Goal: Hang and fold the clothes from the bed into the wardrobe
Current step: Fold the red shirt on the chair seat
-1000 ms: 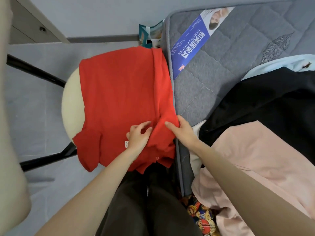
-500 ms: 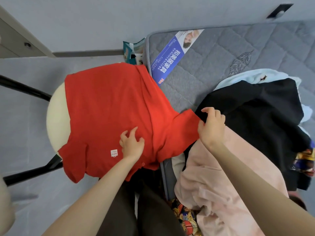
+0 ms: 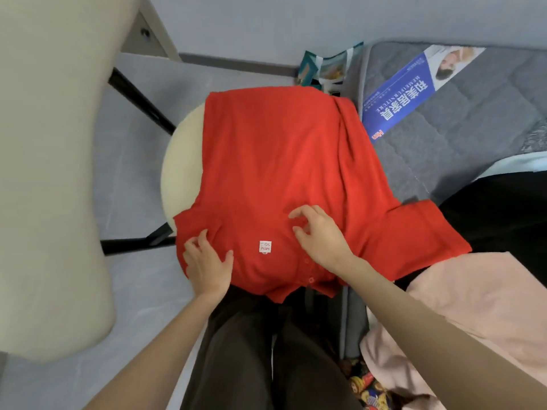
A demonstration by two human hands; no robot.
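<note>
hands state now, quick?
Left hand: open, flat on the red short-sleeved polo shirt.
Right hand: fingers curled on shirt; grip cannot be told.

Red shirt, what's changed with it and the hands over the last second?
The right hand pulled the sleeve out toward the bed, let it go, and came back to the middle of the red shirt. The left hand slid from the middle to the other sleeve. The shirt stayed draped on the stool.

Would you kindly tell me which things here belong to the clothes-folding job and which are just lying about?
Job: red shirt, cream stool under it, black garment, pink garment, mattress.
Lying about: blue label, teal bag.
</note>
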